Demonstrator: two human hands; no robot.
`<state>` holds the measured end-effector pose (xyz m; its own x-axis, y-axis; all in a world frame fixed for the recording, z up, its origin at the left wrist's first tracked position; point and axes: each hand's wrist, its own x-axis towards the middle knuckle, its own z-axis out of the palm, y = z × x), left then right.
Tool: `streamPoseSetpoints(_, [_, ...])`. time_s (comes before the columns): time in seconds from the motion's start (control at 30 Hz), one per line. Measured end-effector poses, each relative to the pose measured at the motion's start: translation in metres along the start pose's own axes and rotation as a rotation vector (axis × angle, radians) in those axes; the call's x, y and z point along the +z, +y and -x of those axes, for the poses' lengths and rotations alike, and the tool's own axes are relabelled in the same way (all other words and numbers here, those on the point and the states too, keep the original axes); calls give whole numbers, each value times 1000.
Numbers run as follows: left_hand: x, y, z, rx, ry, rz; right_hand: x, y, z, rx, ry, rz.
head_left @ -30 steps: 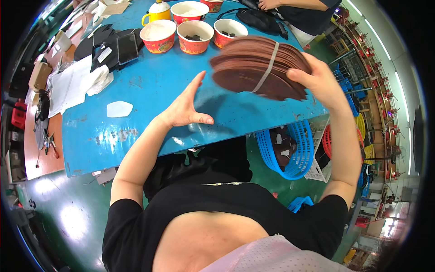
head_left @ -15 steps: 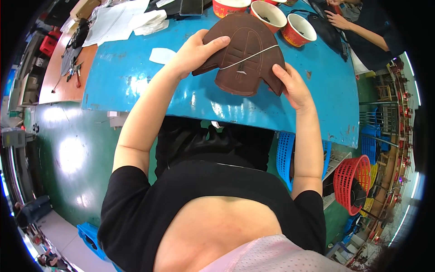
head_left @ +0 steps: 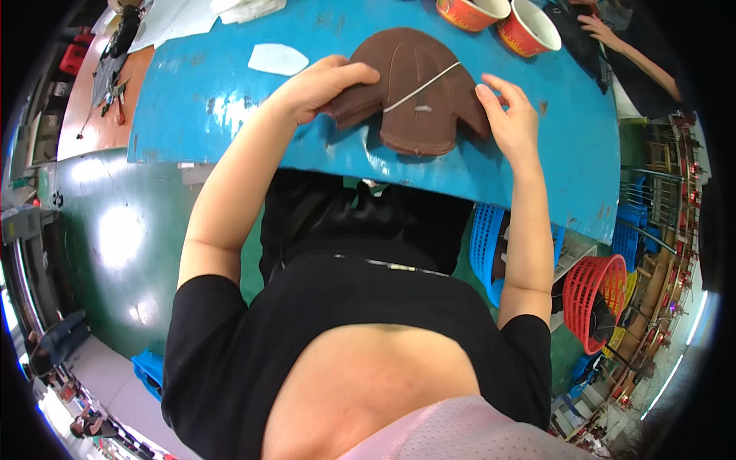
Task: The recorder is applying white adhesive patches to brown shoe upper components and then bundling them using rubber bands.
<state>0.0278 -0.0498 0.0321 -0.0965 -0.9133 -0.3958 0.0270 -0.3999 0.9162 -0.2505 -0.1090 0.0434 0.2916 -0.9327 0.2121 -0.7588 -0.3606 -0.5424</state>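
Note:
A stack of dark brown, leather-like cut pieces point(head_left: 420, 123) with a rounded top and side flaps lies on the blue table point(head_left: 230, 92), its layers showing along the near edge. Slanting across its face is a thin pale band point(head_left: 423, 87), probably elastic. My left hand point(head_left: 322, 88) grips the stack's left flap, thumb on top and the other fingers hidden below. Just off the right flap is my right hand point(head_left: 512, 119), its thumb and fingers apart with nothing visible between them.
A white cut-out piece point(head_left: 277, 59) lies left of the stack. Red-and-white paper bowls point(head_left: 529, 29) stand at the far right, near another person's hand point(head_left: 602, 32). Blue point(head_left: 484, 241) and red point(head_left: 586, 303) plastic baskets are at the lower right. Hand tools point(head_left: 116, 100) lie on the side table.
The brown stack has been lowered from a tilted, raised position to lie flatter on the table. My right hand has let go of its right flap and moved slightly right.

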Motion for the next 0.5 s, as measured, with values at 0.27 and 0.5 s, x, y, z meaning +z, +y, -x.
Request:
streamPoseSetpoints(0.27, [-7,1,-32,-186,-83,-78,5,-28,-38,-979,-79,609])
streamPoseSetpoints(0.5, [7,4,-11,-72,-68,109,6,-33,-48,-1097,-91,586])
